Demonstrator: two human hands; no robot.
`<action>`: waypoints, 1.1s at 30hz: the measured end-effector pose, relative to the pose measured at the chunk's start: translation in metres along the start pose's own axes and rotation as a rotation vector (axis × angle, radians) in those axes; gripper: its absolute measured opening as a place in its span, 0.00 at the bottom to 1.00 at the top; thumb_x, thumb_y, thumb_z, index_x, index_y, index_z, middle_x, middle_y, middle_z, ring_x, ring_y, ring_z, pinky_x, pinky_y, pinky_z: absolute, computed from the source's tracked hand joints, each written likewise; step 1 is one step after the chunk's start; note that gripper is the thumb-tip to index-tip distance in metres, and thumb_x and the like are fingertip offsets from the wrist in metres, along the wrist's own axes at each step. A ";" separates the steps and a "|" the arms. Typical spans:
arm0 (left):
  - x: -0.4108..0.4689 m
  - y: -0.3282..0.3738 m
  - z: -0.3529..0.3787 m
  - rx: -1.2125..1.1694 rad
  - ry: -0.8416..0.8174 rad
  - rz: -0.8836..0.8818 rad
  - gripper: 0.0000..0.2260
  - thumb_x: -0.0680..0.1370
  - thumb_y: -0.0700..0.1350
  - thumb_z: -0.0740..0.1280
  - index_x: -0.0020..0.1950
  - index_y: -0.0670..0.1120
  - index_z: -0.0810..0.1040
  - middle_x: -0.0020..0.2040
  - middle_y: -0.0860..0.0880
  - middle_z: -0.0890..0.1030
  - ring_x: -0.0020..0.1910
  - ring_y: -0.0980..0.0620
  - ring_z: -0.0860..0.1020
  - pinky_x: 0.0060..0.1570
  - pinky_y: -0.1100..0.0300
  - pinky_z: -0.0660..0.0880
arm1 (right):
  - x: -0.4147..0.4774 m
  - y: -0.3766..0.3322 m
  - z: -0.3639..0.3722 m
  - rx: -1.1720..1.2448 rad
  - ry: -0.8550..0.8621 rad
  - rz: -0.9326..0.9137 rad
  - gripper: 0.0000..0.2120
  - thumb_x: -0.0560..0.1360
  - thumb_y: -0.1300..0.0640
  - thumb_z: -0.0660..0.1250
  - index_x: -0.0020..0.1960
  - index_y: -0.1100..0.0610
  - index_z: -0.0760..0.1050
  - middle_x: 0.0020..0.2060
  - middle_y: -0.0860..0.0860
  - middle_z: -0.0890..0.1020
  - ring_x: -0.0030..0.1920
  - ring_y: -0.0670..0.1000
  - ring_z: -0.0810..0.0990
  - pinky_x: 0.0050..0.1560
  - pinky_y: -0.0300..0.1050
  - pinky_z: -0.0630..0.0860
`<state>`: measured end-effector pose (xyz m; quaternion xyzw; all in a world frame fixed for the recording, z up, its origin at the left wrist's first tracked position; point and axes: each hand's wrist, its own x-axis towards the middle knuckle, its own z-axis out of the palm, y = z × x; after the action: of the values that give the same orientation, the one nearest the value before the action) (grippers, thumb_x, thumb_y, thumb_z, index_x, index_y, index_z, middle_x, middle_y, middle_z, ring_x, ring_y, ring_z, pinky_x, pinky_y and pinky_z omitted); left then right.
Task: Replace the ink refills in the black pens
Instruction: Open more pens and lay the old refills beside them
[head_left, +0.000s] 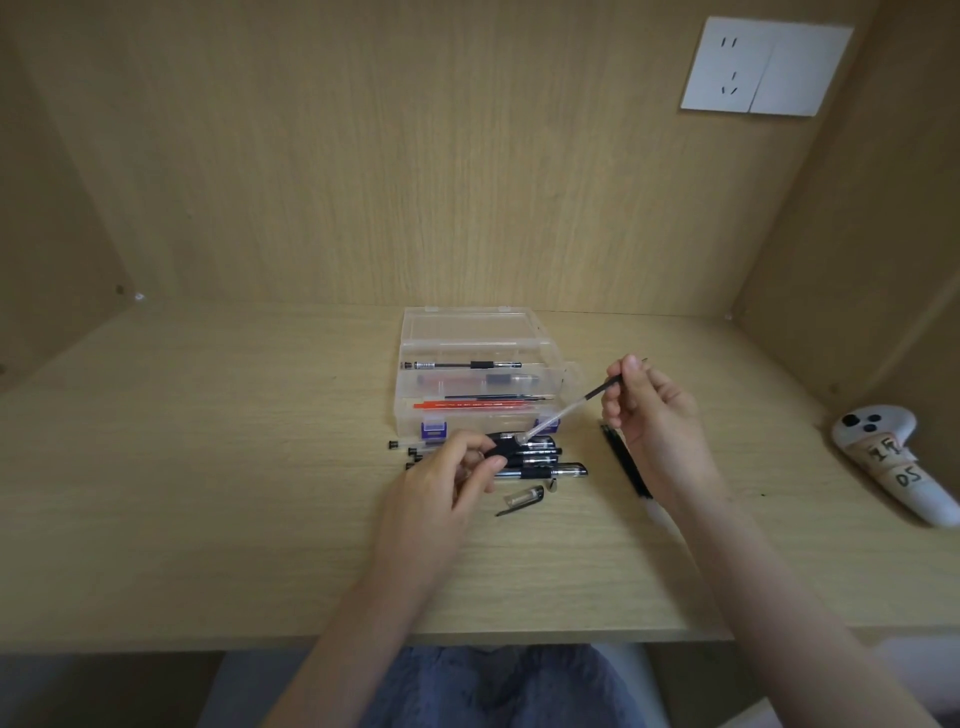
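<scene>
On the wooden desk (208, 493), the left hand (441, 483) is seen with its fingers curled around a black pen barrel (501, 447), which is gripped just above a pile of black pens (545, 470). The pile's left part is blocked by that hand; only a few pen ends are left showing at its nine o'clock. At twelve o'clock from the pile, touching or just beside it, a clear plastic box (415, 405) is set with its lid open, and pens, one of them red, are laid inside. At the pile's six o'clock a loose pen cap (524, 496) is lying flat. A refill (566, 408) is held aslant towards two o'clock, its clear lower end met at the barrel's mouth and its dark upper end pinched between the thumb and fingertips of the right hand (654, 415). Spare refills (621, 457) are partly covered by that hand. Far off at three o'clock, a white controller (883, 457) is rested on the desk.
</scene>
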<state>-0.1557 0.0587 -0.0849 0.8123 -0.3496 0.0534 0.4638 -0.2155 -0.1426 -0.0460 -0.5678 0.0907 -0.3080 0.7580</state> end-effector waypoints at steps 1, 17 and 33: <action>0.000 0.000 0.000 0.005 -0.001 -0.002 0.11 0.75 0.56 0.59 0.52 0.53 0.75 0.39 0.59 0.79 0.40 0.65 0.77 0.42 0.61 0.77 | -0.001 -0.001 0.000 -0.033 -0.004 -0.018 0.10 0.78 0.54 0.60 0.43 0.59 0.75 0.28 0.48 0.75 0.28 0.45 0.70 0.31 0.35 0.69; 0.000 -0.003 0.002 0.009 0.031 0.005 0.14 0.72 0.61 0.59 0.51 0.55 0.74 0.44 0.59 0.80 0.42 0.62 0.78 0.42 0.55 0.78 | -0.023 0.004 -0.012 -0.911 -0.393 0.071 0.08 0.70 0.60 0.73 0.45 0.48 0.82 0.36 0.48 0.81 0.36 0.40 0.75 0.41 0.32 0.70; 0.001 -0.001 0.000 0.077 0.005 0.026 0.09 0.73 0.54 0.67 0.51 0.55 0.76 0.41 0.62 0.76 0.40 0.66 0.75 0.41 0.64 0.75 | -0.029 -0.004 -0.007 -0.626 -0.271 0.076 0.05 0.71 0.67 0.70 0.44 0.58 0.80 0.30 0.48 0.80 0.31 0.43 0.77 0.37 0.32 0.74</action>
<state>-0.1545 0.0583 -0.0852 0.8250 -0.3566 0.0748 0.4321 -0.2432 -0.1322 -0.0503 -0.8047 0.1005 -0.1584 0.5632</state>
